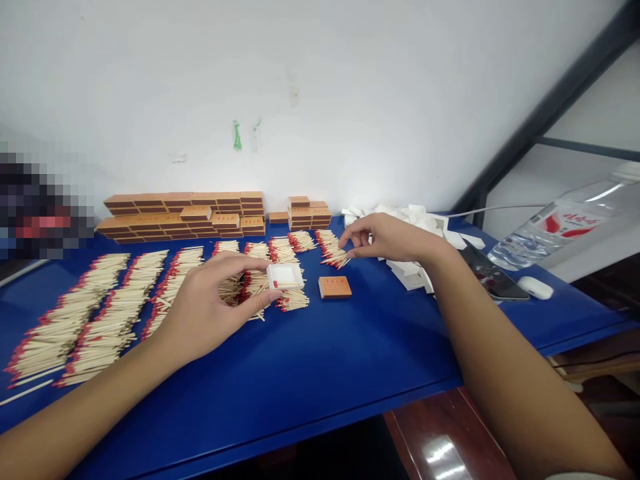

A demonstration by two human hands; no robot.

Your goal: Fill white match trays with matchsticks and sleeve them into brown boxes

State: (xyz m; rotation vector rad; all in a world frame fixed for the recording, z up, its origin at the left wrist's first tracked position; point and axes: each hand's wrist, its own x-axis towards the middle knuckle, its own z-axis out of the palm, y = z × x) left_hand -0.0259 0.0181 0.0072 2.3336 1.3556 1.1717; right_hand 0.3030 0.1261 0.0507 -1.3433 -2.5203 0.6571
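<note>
Between its thumb and fingers, my left hand (210, 303) holds a small white tray (285, 275) with a little matchstick visible along its near edge. Rows of red-tipped matches (103, 300) lie on the blue table (320, 373) under and to the left of that hand. My right hand (383, 239) is at the right end of a short row of matches (330, 248), thumb and fingertips bent toward them; whether it grips any is too small to tell. An orange matchbox (335, 287) lies flat between the hands, touched by neither.
Matchboxes are stacked (183, 217) along the wall, with a smaller stack (309, 215) beside them. White trays (413, 270) are piled behind and beneath my right forearm. A phone (493, 273), a white case (535, 287) and a tilted water bottle (560, 223) are at the right.
</note>
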